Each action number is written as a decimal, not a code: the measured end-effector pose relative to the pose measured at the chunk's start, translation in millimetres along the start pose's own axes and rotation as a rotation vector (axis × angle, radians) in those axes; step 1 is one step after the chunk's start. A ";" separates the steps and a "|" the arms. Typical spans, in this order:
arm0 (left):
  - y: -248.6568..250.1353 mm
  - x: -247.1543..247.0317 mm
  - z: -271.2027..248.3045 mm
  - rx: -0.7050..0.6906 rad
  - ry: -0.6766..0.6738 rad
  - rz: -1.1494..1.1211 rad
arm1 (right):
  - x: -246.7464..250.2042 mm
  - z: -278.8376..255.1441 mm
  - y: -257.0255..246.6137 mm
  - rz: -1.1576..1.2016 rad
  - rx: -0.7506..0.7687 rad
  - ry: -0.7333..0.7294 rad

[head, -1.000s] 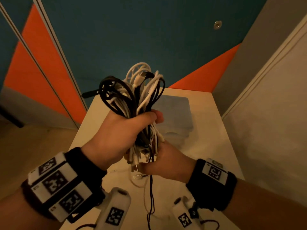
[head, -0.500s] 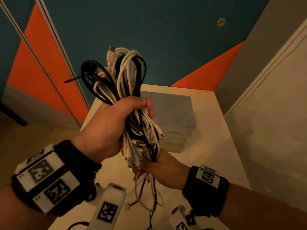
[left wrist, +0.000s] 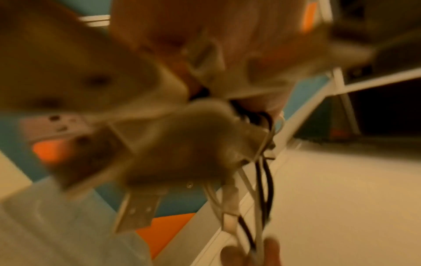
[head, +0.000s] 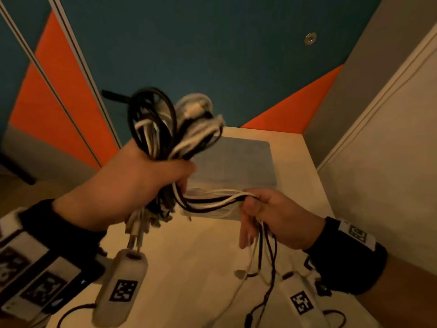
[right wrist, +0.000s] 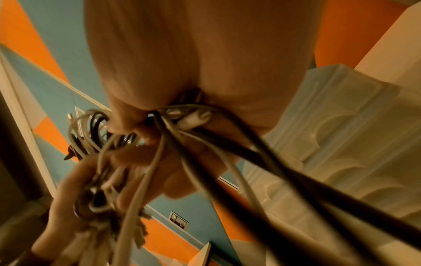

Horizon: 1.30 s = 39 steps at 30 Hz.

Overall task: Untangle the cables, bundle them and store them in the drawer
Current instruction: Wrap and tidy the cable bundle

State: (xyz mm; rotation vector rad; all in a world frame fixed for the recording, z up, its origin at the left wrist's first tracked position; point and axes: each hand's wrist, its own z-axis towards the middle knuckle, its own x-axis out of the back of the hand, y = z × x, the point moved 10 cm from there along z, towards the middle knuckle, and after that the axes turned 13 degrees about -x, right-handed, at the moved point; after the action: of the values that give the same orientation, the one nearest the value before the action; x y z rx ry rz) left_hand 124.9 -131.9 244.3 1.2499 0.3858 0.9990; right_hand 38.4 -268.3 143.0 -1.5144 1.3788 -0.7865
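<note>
The left hand (head: pixel 132 185) is fisted round the looped cable bundle (head: pixel 170 129), held above the table (head: pixel 189 268), while its loose tails (head: pixel 212 200) run toward three o'clock (nearly level) into the right hand's (head: pixel 279 216) pinch.

Blurred pale USB plugs (left wrist: pixel 136 210) are crowding the close foreground, hanging under the left hand (left wrist: pixel 205 45). Thin black and white cables (left wrist: pixel 262 194) are running down to the right hand's fingertips (left wrist: pixel 271 252) at the bottom edge, over a cream tabletop (left wrist: pixel 353 198).
</note>
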 end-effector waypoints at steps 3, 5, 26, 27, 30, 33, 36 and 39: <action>-0.1 -17.8 -9.6 0.005 -0.093 0.154 | 7.0 -1.8 -19.1 0.004 0.056 0.088; -4.0 -35.2 -16.0 0.016 -0.182 0.172 | 6.3 -0.1 -25.6 0.005 0.031 0.107; -23.3 -39.7 -17.3 0.028 -0.086 0.027 | -26.2 -2.5 -45.2 -0.418 0.078 0.080; -22.5 -36.7 -17.4 0.022 -0.073 0.004 | -24.4 -2.7 -39.1 -0.395 0.069 0.073; -16.4 -33.8 -15.9 0.002 -0.049 -0.071 | -20.1 -1.1 -11.4 -0.374 0.050 0.086; -17.9 -26.9 -12.3 -0.001 0.014 -0.099 | -20.8 3.6 13.4 -0.285 0.042 0.123; -23.5 -24.5 -11.4 0.001 0.045 -0.088 | -3.6 5.7 6.1 -0.117 0.119 0.290; -31.9 -27.8 -15.5 0.040 0.068 0.004 | 14.4 1.8 -20.7 0.109 0.216 0.392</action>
State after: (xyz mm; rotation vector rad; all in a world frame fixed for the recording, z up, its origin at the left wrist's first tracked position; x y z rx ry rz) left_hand 111.6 -144.2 203.0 1.2553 0.4578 1.0439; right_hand 50.7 -283.0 159.6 -1.1461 1.5849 -1.1663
